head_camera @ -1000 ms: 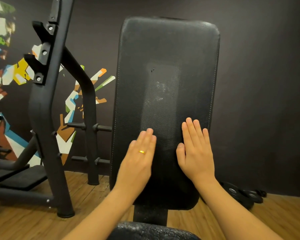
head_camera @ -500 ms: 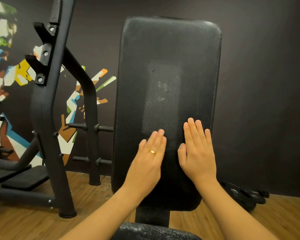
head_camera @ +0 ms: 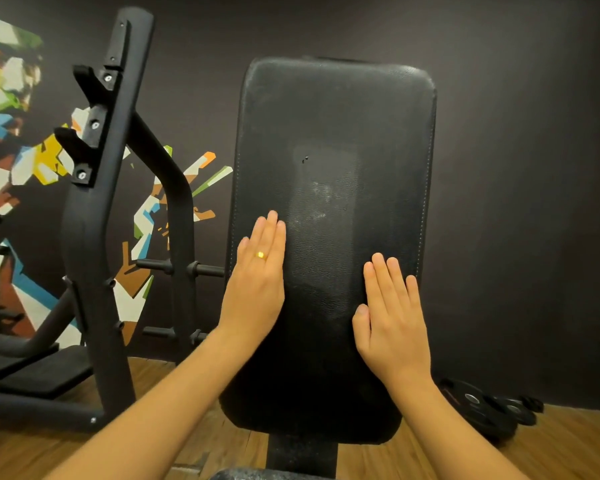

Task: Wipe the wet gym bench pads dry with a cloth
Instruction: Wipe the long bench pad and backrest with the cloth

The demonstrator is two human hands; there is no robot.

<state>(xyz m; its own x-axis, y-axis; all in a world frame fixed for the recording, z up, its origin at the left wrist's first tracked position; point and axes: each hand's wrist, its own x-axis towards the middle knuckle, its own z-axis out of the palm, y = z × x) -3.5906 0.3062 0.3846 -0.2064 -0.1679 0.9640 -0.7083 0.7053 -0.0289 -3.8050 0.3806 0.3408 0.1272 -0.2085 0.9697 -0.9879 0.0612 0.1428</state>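
Fingers (head_camera: 272, 233) of the left hand (head_camera: 257, 285) and right hand (head_camera: 392, 327) lie straight and flat on the upright backrest pad (head_camera: 333, 126), holding nothing. No cloth is in view. The pad's long axis runs 12 to 6, and most of its surface lies toward 12 from both hands. The left hand sits higher.

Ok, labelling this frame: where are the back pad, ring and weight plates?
back pad (head_camera: 329, 109): head view, bare upper face.
ring (head_camera: 261, 254): head view, the gold band.
weight plates (head_camera: 482, 415): head view, nearest plate's face.

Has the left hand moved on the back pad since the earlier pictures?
Yes. The left hand slid up and toward the left edge of the back pad.
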